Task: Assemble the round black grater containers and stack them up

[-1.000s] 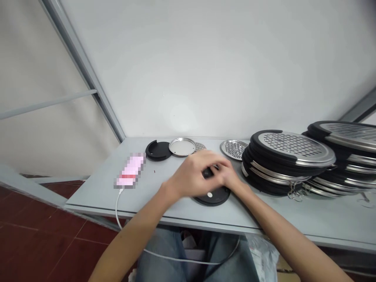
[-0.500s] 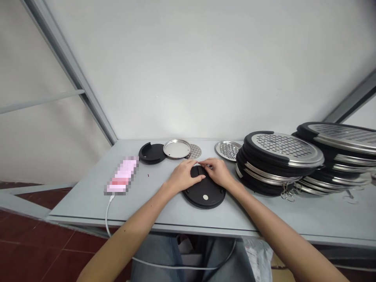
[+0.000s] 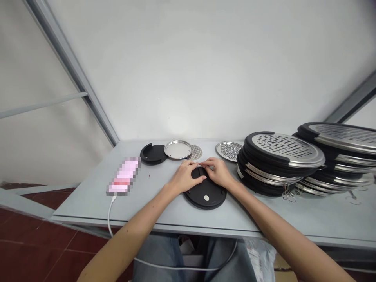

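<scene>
A black round plastic disc (image 3: 205, 192) with a pale dot sticker lies flat on the table in front of me, with a strip-like feature near its far edge. My left hand (image 3: 185, 176) is closed on its far left rim, thumb resting across the top. On the far right rim, my right hand (image 3: 216, 170) is closed too, fingers bent over the edge. The fingertips of both hands nearly meet at the far edge. What lies under those fingertips is hidden.
Behind are a black holder (image 3: 152, 156), a shallow metal dish (image 3: 178, 149) and two perforated grater discs (image 3: 195, 152). Tall stacks of black-and-metal graters (image 3: 282, 168) with clips stand at right. A cabled phone (image 3: 123, 176), blurred, lies at left.
Both hands keep their hold on the black disc with hardly any movement. The whole view has shifted slightly.
</scene>
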The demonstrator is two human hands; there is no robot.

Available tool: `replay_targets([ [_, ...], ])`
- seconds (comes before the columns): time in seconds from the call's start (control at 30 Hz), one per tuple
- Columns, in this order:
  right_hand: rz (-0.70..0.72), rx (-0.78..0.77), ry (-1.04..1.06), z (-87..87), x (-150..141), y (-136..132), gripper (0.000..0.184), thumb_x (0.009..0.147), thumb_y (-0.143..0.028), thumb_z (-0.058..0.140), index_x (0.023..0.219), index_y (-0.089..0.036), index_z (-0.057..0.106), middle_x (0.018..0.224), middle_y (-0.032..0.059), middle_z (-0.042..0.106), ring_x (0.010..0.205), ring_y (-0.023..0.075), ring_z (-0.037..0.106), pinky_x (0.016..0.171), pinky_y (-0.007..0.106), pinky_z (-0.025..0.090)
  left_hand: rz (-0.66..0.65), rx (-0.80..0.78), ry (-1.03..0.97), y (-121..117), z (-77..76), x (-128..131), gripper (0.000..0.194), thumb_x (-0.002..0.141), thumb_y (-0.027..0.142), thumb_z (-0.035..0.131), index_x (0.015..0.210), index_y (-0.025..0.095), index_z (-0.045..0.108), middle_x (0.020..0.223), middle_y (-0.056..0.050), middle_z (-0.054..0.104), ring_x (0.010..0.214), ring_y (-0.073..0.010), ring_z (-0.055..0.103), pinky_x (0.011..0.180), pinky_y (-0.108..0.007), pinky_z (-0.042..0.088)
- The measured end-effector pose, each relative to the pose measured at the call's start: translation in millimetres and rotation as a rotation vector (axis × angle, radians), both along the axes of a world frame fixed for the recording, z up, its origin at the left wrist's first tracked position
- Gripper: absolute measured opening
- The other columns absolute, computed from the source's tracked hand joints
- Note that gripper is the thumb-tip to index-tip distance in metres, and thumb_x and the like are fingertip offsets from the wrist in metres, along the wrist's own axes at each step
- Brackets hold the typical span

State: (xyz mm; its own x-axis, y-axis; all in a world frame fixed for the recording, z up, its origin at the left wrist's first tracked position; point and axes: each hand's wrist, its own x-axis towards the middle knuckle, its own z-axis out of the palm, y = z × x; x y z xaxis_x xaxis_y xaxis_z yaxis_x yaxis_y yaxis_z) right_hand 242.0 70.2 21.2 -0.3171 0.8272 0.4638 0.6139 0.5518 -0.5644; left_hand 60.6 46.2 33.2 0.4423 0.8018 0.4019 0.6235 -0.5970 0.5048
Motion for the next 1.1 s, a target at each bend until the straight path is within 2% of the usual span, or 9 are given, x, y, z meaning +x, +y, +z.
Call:
replay_targets([
  [0.1, -0.005, -0.006, 0.023, -1.0, -0.3, -0.8, 0.03, 0.081, -0.009, 0.049, 0.091, -0.019, 0.075, 0.084, 0.006, 0.071, 0.077, 0.0177, 0.065, 0.072, 0.029, 0.05, -0.012, -0.003, -0.018, 0.5, -2.0, -0.1, 0.044, 0.077, 0.036, 0.07, 0.117, 0.018, 0.063, 0.11, -0.01, 0.063, 0.106, -0.0263, 0.057, 0.094, -0.042, 0.048],
  [0.27, -0.024, -0.05, 0.083, -4.2, 0.1, 0.0, 0.03, 0.08, -0.008, 0.049, 0.091, -0.019, 0.074, 0.088, 0.0059, 0.073, 0.078, 0.0167, 0.066, 0.074, 0.028, 0.051, 0.03, -0.065, -0.082, 0.1, -8.0, 2.0, 0.055, 0.076, 0.037, 0.071, 0.124, 0.013, 0.058, 0.124, -0.014, 0.061, 0.114, -0.0276, 0.057, 0.101, -0.042, 0.045],
  [0.4, -0.036, -0.051, 0.085, -6.5, 0.8, 0.9, 0.029, 0.081, -0.008, 0.049, 0.091, -0.018, 0.074, 0.088, 0.0057, 0.073, 0.079, 0.0168, 0.066, 0.076, 0.029, 0.051, 0.08, -0.08, -0.122, -1.0, -10.4, 3.1, 0.056, 0.073, 0.036, 0.074, 0.122, 0.012, 0.06, 0.121, -0.015, 0.064, 0.112, -0.0282, 0.061, 0.099, -0.042, 0.047],
  [0.73, -0.02, -0.004, 0.035, -5.0, -0.3, 0.4, 0.03, 0.08, -0.008, 0.049, 0.089, -0.021, 0.075, 0.088, 0.0054, 0.073, 0.081, 0.0183, 0.067, 0.078, 0.03, 0.051, 0.036, -0.072, -0.114, -0.2, -6.9, 1.8, 0.052, 0.074, 0.037, 0.073, 0.12, 0.014, 0.064, 0.118, -0.013, 0.067, 0.109, -0.0289, 0.063, 0.096, -0.042, 0.049],
  [1.1, -0.018, 0.038, -0.005, -8.1, 0.1, 1.7, 0.033, 0.079, -0.006, 0.049, 0.089, -0.021, 0.076, 0.087, 0.0052, 0.073, 0.081, 0.0191, 0.066, 0.077, 0.031, 0.051, 0.073, -0.12, -0.079, 0.5, -5.2, 1.0, 0.053, 0.071, 0.04, 0.073, 0.119, 0.018, 0.066, 0.111, -0.011, 0.07, 0.1, -0.0295, 0.067, 0.088, -0.04, 0.052],
])
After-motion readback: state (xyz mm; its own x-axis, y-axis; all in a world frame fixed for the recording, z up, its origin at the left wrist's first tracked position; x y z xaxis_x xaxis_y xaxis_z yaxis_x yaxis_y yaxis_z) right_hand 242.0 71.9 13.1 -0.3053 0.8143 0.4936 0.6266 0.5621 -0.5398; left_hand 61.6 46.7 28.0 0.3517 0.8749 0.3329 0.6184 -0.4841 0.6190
